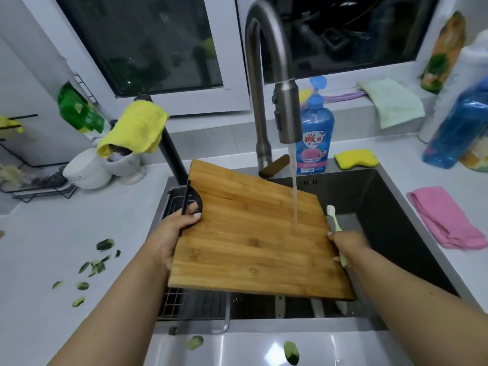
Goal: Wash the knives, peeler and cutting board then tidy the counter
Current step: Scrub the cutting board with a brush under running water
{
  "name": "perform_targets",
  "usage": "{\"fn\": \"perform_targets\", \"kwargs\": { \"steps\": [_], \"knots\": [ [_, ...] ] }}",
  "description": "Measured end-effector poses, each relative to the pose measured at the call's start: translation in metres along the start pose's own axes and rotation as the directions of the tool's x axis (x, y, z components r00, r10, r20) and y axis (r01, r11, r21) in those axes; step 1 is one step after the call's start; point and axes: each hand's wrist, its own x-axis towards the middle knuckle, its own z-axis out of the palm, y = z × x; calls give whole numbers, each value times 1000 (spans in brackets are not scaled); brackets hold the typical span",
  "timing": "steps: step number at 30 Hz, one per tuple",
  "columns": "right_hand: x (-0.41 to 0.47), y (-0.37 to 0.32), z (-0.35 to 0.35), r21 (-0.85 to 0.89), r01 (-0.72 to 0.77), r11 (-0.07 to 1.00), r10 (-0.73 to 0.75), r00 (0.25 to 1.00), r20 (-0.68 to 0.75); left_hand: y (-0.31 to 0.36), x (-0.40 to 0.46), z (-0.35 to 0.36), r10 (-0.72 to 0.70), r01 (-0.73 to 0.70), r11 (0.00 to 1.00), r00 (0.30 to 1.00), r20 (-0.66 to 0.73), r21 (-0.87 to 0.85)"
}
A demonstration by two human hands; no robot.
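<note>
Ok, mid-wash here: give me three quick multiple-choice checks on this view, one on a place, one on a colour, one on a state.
1. Where is the cutting board?
A. flat on the counter
B. held over the sink
C. in the rack

2. What colour is the cloth right of the sink?
A. pink
B. grey
C. black

3. What is the faucet doing?
A. off
B. dripping
C. running onto the board

Answers:
1 B, the left hand grips its handle edge above the basin.
2 A, the folded cloth on the counter is pink.
3 C, a steady stream hits the wood, while the right hand holds a toothbrush.
</note>
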Motion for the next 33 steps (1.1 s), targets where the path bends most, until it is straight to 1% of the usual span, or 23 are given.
{"fn": "perform_targets", "kwargs": {
  "steps": [4, 9, 11, 14, 20, 23, 25, 29, 33],
  "knots": [
    [-13, 6, 25, -22, 33, 999, -34, 999, -36, 13, -6, -20, 18, -12, 994, 998, -53, 111],
    [-36, 2, 60, -35, 108, 994, -111, 987, -113, 31, -12, -66, 11, 1, 989, 997, -80, 150],
    [-51, -1, 78, -53, 124, 991, -130, 981, -144, 42, -18, -86, 8, 2, 984, 998, -61, 177],
    [-77, -6, 103, -68, 133, 989, -141, 980, -141, 60, -29, -115, 27, -20, 976, 999, -29, 216],
    [-117, -22, 156, -53, 174, 983, -181, 966, -187, 99, -45, -171, 47, -47, 980, 999, 4, 194],
    [-135, -33, 177, -66, 189, 980, -199, 962, -186, 116, -50, -192, 58, -64, 985, 997, 40, 163],
    [-148, -42, 189, -106, 206, 973, -222, 958, -180, 128, -53, -205, 61, -71, 985, 996, 70, 156],
    [-162, -56, 214, -164, 238, 957, -260, 958, -123, 153, -58, -229, 73, -92, 986, 989, 129, 142],
    [-164, -62, 239, -125, 219, 968, -227, 972, -52, 163, -59, -247, 83, -97, 985, 991, 103, 140]
  ]
}}
